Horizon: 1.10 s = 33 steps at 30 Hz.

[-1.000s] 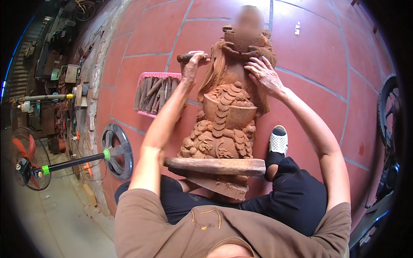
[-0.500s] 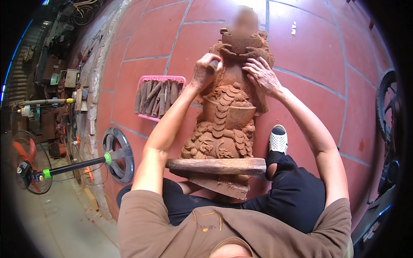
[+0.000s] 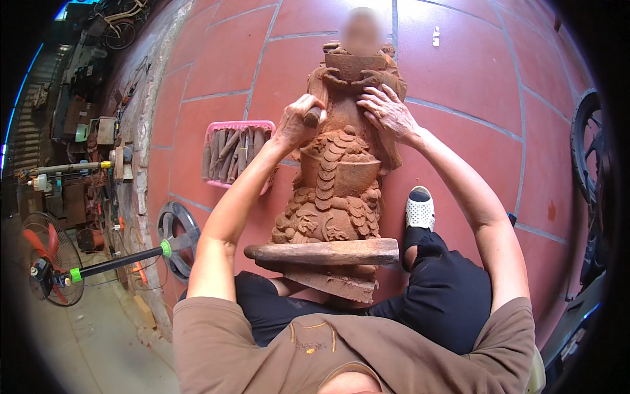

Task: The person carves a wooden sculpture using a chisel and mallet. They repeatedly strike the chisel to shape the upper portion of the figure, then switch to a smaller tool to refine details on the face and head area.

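Note:
A carved wooden statue (image 3: 341,172), reddish brown and dusty, lies lengthwise before me with its head end farthest away. My left hand (image 3: 300,122) is closed round a round wooden-handled tool (image 3: 313,117) at the left side of the statue's torso. Only the handle's end shows; the working end is hidden. My right hand (image 3: 387,113) rests with fingers spread on the right of the chest, just below the carved hands. Across the statue's near end lies a thick wooden club (image 3: 321,251).
Left of the statue, a pink plastic basket (image 3: 241,125) holds several wooden-handled tools. A fan (image 3: 49,259) on a black pole with a round base (image 3: 178,238) stands at left, near a cluttered wall. My white shoe (image 3: 420,209) is right of the statue; a wheel (image 3: 589,154) stands at far right.
My left hand, with the tool in it, has shifted slightly nearer along the statue's side. My right hand stays on the chest. The whole view has moved a little.

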Each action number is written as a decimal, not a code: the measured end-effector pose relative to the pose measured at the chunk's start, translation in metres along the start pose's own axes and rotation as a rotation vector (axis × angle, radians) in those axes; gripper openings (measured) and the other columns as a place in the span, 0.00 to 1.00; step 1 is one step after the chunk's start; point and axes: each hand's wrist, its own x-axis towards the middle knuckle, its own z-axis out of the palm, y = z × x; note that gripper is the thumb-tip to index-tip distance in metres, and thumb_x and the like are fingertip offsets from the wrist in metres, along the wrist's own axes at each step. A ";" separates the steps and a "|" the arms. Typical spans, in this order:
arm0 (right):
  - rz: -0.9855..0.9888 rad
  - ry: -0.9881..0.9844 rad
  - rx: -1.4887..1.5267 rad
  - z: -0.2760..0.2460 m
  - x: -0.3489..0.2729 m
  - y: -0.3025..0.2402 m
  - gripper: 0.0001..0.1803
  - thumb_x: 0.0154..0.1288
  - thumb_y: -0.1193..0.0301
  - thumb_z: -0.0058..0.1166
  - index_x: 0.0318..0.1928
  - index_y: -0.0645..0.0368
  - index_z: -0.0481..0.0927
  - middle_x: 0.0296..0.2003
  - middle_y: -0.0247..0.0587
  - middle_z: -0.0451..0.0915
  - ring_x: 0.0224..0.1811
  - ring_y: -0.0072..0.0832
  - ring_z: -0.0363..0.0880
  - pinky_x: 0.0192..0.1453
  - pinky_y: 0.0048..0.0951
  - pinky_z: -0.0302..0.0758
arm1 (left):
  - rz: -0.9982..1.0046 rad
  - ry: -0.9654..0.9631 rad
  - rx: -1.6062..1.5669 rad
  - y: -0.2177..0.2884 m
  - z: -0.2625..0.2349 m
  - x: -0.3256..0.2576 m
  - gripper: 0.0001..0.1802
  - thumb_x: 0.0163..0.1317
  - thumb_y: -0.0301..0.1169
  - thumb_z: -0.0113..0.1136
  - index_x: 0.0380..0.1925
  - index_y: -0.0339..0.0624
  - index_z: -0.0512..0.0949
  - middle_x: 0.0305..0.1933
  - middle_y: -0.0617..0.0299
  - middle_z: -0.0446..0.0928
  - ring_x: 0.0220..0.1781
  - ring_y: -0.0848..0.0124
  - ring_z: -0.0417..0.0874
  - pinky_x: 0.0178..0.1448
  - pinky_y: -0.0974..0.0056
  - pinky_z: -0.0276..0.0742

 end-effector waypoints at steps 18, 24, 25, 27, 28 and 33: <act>0.031 -0.076 0.020 -0.003 0.000 -0.003 0.19 0.77 0.63 0.44 0.63 0.52 0.73 0.65 0.37 0.72 0.76 0.31 0.59 0.82 0.43 0.45 | -0.017 -0.230 0.034 0.015 -0.026 -0.032 0.08 0.57 0.30 0.68 0.34 0.42 0.79 0.36 0.51 0.82 0.40 0.53 0.86 0.43 0.55 0.84; -0.008 0.011 -0.034 0.002 0.003 0.002 0.18 0.76 0.61 0.45 0.61 0.50 0.74 0.63 0.34 0.74 0.75 0.30 0.61 0.82 0.44 0.46 | -0.010 0.014 -0.011 0.005 -0.020 0.014 0.09 0.59 0.30 0.68 0.38 0.41 0.81 0.37 0.52 0.82 0.41 0.55 0.86 0.46 0.57 0.82; -0.011 0.006 -0.031 0.002 0.005 -0.001 0.18 0.76 0.61 0.45 0.61 0.49 0.74 0.63 0.34 0.74 0.75 0.30 0.61 0.82 0.43 0.46 | 0.023 0.012 0.008 0.000 -0.015 0.022 0.09 0.58 0.30 0.68 0.38 0.41 0.81 0.38 0.52 0.82 0.42 0.55 0.85 0.47 0.57 0.82; -0.010 -0.005 -0.016 0.001 0.008 -0.003 0.18 0.76 0.61 0.45 0.61 0.49 0.74 0.63 0.34 0.74 0.75 0.30 0.61 0.82 0.43 0.46 | 0.005 -0.050 0.024 -0.008 -0.007 0.025 0.10 0.58 0.28 0.68 0.39 0.41 0.79 0.40 0.51 0.81 0.43 0.54 0.84 0.47 0.56 0.81; -0.008 -0.011 -0.007 0.001 0.008 -0.004 0.18 0.76 0.61 0.45 0.61 0.49 0.74 0.63 0.34 0.74 0.75 0.29 0.61 0.82 0.42 0.46 | 0.035 -0.044 0.032 -0.011 -0.006 0.019 0.10 0.58 0.28 0.68 0.39 0.41 0.79 0.39 0.51 0.80 0.43 0.54 0.84 0.47 0.56 0.81; 0.014 -0.022 -0.013 0.003 0.003 0.000 0.18 0.77 0.61 0.44 0.62 0.50 0.75 0.64 0.35 0.74 0.75 0.30 0.60 0.82 0.43 0.46 | 0.136 -0.175 0.038 0.001 -0.017 -0.041 0.11 0.57 0.27 0.67 0.38 0.41 0.77 0.37 0.51 0.79 0.41 0.53 0.84 0.46 0.55 0.84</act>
